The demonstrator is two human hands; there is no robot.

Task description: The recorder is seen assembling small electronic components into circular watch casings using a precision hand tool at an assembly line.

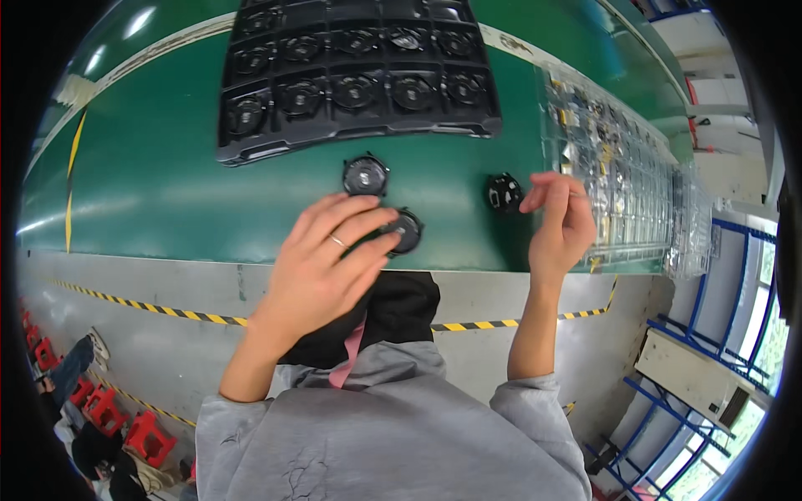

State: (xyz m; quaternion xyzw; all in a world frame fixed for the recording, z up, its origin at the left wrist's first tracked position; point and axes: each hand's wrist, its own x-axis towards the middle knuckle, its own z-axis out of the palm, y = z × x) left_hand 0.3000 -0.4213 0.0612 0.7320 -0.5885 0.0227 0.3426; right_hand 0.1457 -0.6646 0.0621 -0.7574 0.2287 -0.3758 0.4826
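Observation:
My left hand [326,259], a ring on one finger, reaches over the green table with its fingers stretched out and a little apart. Its fingertips overlap the edges of two round black parts: one with a shiny centre [365,175] just beyond the fingers, and another [407,232] to their right, close to the table's front edge. The thumb is mostly hidden. Farther right, my right hand [564,225] is raised with bent fingers, two fingertips apart and nothing visible between them. A glossy black round part [505,193] lies just left of those fingertips, seemingly not held.
A black moulded tray [359,127] with rows of similar round parts lies beyond my hands. Clear plastic trays [614,167] with small metallic pieces are on the right, partly behind my right hand. Red stools [150,438] and a seated person are at the lower left.

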